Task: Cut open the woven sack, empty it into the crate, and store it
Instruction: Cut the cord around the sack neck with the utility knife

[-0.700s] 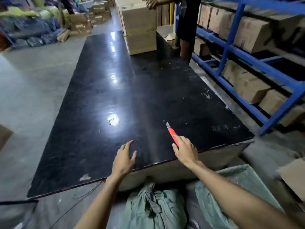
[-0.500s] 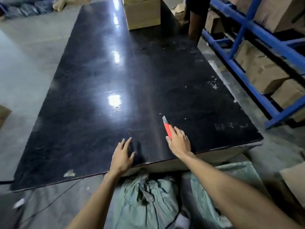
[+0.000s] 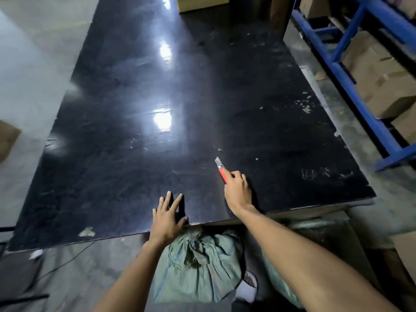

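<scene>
A red utility knife [image 3: 222, 171] with its blade out lies on the black table [image 3: 135, 109] near the front edge. My right hand [image 3: 238, 192] rests over its handle, fingers curled on it. My left hand [image 3: 167, 216] lies flat and spread on the table's front edge, holding nothing. A green woven sack [image 3: 198, 266] with its neck tied stands on the floor below the table edge, between my arms. A second green sack [image 3: 279, 280] shows partly behind my right forearm. No crate is in view.
A blue steel rack [image 3: 351, 64] with cardboard boxes [image 3: 382, 86] runs along the right. A cardboard box [image 3: 202, 3] sits at the table's far end. Another box [image 3: 6, 140] stands on the grey floor at left, and cables lie on the floor at lower left.
The view has tilted down and moved closer to the table. My right hand has closed further over the knife handle. My left hand has slid back to the table edge.
</scene>
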